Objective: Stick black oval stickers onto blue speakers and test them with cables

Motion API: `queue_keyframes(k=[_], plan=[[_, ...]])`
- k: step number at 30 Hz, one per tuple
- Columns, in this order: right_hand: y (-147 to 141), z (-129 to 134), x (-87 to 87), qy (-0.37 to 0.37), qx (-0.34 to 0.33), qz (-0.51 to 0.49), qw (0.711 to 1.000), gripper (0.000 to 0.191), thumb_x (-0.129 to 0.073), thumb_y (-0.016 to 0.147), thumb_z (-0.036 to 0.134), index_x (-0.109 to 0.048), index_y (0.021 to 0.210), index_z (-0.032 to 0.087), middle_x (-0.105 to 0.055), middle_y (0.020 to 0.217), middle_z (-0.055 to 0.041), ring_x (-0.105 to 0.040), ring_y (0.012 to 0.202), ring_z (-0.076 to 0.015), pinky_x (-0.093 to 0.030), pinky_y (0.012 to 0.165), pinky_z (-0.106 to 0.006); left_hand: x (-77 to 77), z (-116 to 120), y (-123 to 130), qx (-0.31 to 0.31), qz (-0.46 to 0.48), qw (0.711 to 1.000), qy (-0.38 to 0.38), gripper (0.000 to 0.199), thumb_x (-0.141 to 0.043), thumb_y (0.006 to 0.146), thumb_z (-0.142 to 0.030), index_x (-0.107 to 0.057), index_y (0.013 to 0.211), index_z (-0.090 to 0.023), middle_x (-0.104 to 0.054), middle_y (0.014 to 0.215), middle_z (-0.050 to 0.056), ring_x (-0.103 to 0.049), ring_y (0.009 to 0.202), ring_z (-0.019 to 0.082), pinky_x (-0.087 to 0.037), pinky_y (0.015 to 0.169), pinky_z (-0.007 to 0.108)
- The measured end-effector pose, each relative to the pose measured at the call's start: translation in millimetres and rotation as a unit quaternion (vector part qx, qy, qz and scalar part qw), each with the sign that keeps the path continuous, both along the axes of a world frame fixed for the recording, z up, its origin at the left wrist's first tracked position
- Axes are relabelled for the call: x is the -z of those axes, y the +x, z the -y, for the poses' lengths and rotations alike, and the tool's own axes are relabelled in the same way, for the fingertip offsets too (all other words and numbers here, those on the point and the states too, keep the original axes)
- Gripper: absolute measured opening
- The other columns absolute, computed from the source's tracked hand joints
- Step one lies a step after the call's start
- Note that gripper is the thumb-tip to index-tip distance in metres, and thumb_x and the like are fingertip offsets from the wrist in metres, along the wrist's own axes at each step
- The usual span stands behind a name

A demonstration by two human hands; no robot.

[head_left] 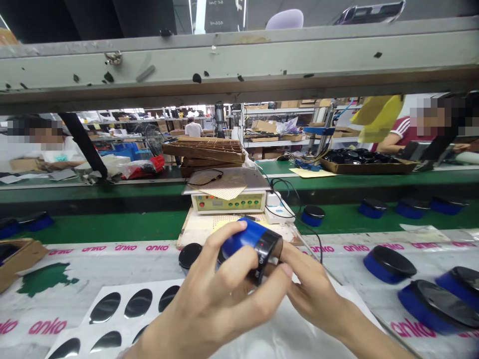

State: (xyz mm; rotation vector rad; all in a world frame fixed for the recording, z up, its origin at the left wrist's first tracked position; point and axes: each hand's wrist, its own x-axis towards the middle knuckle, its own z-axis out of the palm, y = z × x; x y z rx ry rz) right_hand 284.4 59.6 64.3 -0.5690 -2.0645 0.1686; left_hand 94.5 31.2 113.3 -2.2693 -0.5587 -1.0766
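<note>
My left hand [220, 294] is wrapped round a blue and black round device [249, 239], held tilted above the bench with its black rim marked ON and OFF to the right. At the rim's right side, my right hand [314, 284] has its fingers against the device; the fingertips are partly hidden behind it. Below and left lies a white sheet [123, 326] with several glossy black round pieces [138, 303]. Another black-topped device [190, 255] stands just behind my left hand.
Several blue and black devices [389, 264] stand at the right, others on the green belt [340, 219]. A control box [228, 202] with cables is ahead. A cardboard box [22, 259] sits left. An overhead beam [239, 60] crosses above. People sit across the line.
</note>
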Motion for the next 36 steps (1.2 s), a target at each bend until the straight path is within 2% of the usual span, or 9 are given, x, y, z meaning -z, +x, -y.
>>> queue_keyframes(k=[5,10,17,19,21,26,29,33,36], plan=[[6,-1,-7.8,0.035,0.028,0.04,0.998,0.019,-0.036,0.1,0.026,-0.052,0.095,0.018,-0.058,0.07,-0.0036,-0.055,0.062,-0.0156,-0.044,0.055,-0.025,8.9,-6,-6,0.023,0.071,0.994,-0.073,0.038,-0.057,0.079,0.003,-0.057,0.111,-0.018,-0.04,0.107,0.006,-0.044,0.121,0.025,-0.042,0.106,0.044],[7,3,-13.9,0.045,0.075,0.164,0.983,0.025,-0.04,0.098,0.021,-0.057,0.08,0.016,-0.058,0.064,-0.0032,-0.05,0.051,-0.0147,-0.032,0.046,-0.027,24.2,-22,-7,-0.059,-0.003,0.956,-0.287,0.076,-0.065,0.079,-0.019,-0.027,0.144,-0.027,-0.047,0.132,0.012,-0.051,0.119,0.029,-0.046,0.098,0.043],[58,11,-55.5,-0.072,0.168,0.224,0.957,0.026,-0.043,0.096,0.027,-0.059,0.078,0.019,-0.06,0.064,-0.0012,-0.053,0.052,-0.0144,-0.035,0.05,-0.026,37.2,-51,16,-0.059,0.085,0.907,-0.409,0.056,-0.06,0.075,-0.025,-0.043,0.127,-0.017,-0.055,0.126,0.013,-0.052,0.117,0.029,-0.043,0.099,0.042],[86,-7,-66.6,-0.159,0.281,0.207,0.923,0.029,-0.045,0.095,0.04,-0.061,0.082,0.021,-0.06,0.066,-0.0005,-0.056,0.056,-0.0156,-0.039,0.052,-0.026,43.5,-57,14,-0.078,0.078,0.888,-0.446,0.054,-0.058,0.076,-0.026,-0.043,0.128,-0.018,-0.055,0.126,0.013,-0.054,0.116,0.03,-0.044,0.097,0.043],[106,-40,-64.5,-0.224,0.452,0.192,0.842,0.035,-0.04,0.097,0.045,-0.06,0.085,0.02,-0.059,0.066,-0.0009,-0.058,0.061,-0.018,-0.042,0.056,-0.028,53.0,-61,11,-0.077,0.054,0.877,-0.47,0.055,-0.059,0.075,-0.026,-0.045,0.128,-0.019,-0.057,0.125,0.012,-0.055,0.114,0.031,-0.045,0.094,0.043],[110,-121,-13.5,-0.309,0.505,0.222,0.774,0.027,-0.057,0.092,0.036,-0.059,0.107,0.013,-0.063,0.101,-0.0057,-0.062,0.084,-0.0167,-0.053,0.074,-0.035,75.2,-61,15,-0.052,-0.024,0.866,-0.497,0.056,-0.06,0.064,-0.013,-0.055,0.119,-0.022,-0.063,0.116,0.009,-0.056,0.111,0.031,-0.028,0.108,0.053],[108,-131,-2.8,-0.323,0.505,0.22,0.77,0.026,-0.059,0.092,0.033,-0.059,0.11,0.015,-0.061,0.108,-0.0063,-0.062,0.09,-0.0178,-0.053,0.077,-0.037,80.3,-63,13,-0.051,-0.042,0.853,-0.517,0.057,-0.06,0.066,-0.013,-0.056,0.122,-0.023,-0.062,0.121,0.009,-0.054,0.116,0.03,-0.016,0.113,0.056],[105,-94,-35.7,-0.284,0.508,0.166,0.796,0.035,-0.062,0.086,0.046,-0.059,0.095,0.013,-0.062,0.096,-0.0077,-0.06,0.082,-0.0194,-0.05,0.072,-0.035,70.7,-61,8,-0.056,-0.025,0.838,-0.542,0.071,-0.071,0.072,-0.032,-0.043,0.137,-0.022,-0.046,0.142,0.014,-0.035,0.134,0.037,-0.016,0.112,0.059],[78,-41,-61.4,-0.262,0.434,0.138,0.851,0.043,-0.058,0.08,0.062,-0.055,0.088,0.019,-0.061,0.081,-0.001,-0.057,0.071,-0.0157,-0.046,0.06,-0.026,50.9,-46,12,0.089,0.098,0.775,-0.618,0.09,-0.064,0.076,-0.059,-0.018,0.148,-0.03,-0.018,0.157,0.011,-0.022,0.141,0.033,-0.029,0.11,0.051]])
